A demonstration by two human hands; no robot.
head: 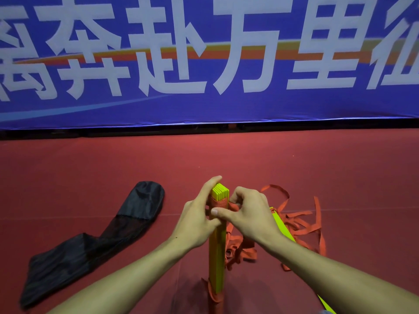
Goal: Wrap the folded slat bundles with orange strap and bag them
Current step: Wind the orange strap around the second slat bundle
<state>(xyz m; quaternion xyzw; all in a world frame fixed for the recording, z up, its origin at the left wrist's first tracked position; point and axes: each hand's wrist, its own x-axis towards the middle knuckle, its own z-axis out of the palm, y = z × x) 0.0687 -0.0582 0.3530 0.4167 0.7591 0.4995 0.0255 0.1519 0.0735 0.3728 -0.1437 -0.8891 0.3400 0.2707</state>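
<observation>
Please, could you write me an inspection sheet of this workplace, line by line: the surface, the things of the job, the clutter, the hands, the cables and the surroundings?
Surface: red floor, matte.
Job's things: yellow bundle stands upright, with strap wound round its top and its foot; the rest of the strap lies in a loose heap to its right. A slat lies beneath the right forearm. The black bag lies flat at the left, apart from the bundle.
Clutter: nothing seen.
Grippers: left hand grips the bundle near its top; right hand pinches the strap there, thumb against the bundle.
Cables: nothing seen.
Surroundings: blue banner with white characters, behind the floor.
</observation>
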